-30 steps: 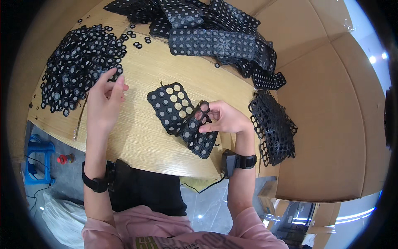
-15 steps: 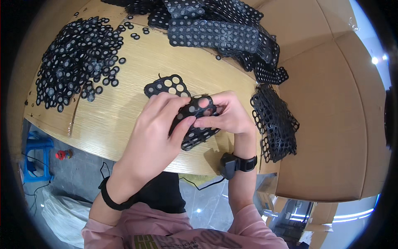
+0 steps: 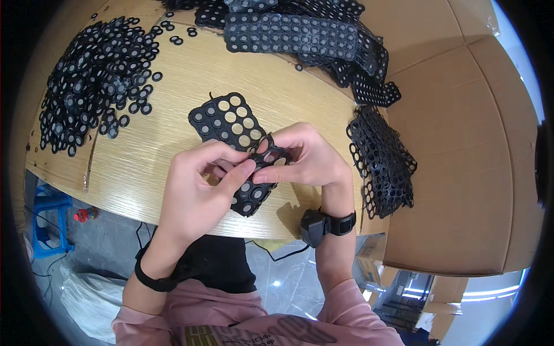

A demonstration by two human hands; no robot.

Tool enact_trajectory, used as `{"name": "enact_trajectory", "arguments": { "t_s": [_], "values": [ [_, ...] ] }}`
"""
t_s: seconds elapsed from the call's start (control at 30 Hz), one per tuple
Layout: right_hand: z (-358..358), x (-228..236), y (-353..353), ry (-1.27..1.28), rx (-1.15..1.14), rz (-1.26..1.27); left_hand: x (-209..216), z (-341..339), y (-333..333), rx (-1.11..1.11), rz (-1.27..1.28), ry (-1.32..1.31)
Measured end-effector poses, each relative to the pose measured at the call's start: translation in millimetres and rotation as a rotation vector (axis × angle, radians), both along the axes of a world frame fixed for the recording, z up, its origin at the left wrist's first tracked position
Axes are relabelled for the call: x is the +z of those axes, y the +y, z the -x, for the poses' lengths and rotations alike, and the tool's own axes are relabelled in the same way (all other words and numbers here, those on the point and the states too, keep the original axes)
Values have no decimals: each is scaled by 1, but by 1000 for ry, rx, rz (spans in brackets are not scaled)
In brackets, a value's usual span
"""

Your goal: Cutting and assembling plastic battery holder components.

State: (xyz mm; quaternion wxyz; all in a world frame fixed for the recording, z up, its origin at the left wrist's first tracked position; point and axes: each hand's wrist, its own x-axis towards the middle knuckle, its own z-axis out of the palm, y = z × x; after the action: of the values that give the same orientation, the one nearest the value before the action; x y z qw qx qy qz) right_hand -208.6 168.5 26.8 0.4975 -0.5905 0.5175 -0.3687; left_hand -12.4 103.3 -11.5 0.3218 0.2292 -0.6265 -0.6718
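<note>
Between my hands is a flexible black rubber sheet (image 3: 224, 131) with rows of round places. Some of these hold black rings with grey centres, and others are open holes showing the tabletop. The sheet's far part lies flat on the table, while its middle is bent up at my fingers. My left hand (image 3: 199, 181) is closed, its thumb and forefinger pinching the sheet from the left. From the right, my right hand (image 3: 309, 155) grips the sheet's holed edge between thumb and fingers. Whether a loose ring is between the fingertips is hidden.
A heap of loose black rings (image 3: 92, 81) covers the table's left side. Full ring sheets (image 3: 288, 34) are piled at the back. Holed-out black sheets (image 3: 384, 164) lie stacked at the right, beside a tall cardboard wall (image 3: 450, 144). A blue stool (image 3: 49, 219) stands lower left.
The sheet has unfolded, with more of its far part showing flat on the table. My left hand has shifted left and lower, its fingers now pinching near the sheet's middle.
</note>
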Motion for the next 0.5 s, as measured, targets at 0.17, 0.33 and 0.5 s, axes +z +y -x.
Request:
{"name": "enact_trajectory", "arguments": {
  "t_s": [0.17,0.33,0.5],
  "values": [
    [3,-1,0,69,33,-22,0,-2,0,-32,-291,14],
    [15,0,2,120,58,1,-3,-3,-13,73,-166,6],
    [23,-9,0,44,-77,-133,-22,-8,-47,319,38,134]
  ]
}}
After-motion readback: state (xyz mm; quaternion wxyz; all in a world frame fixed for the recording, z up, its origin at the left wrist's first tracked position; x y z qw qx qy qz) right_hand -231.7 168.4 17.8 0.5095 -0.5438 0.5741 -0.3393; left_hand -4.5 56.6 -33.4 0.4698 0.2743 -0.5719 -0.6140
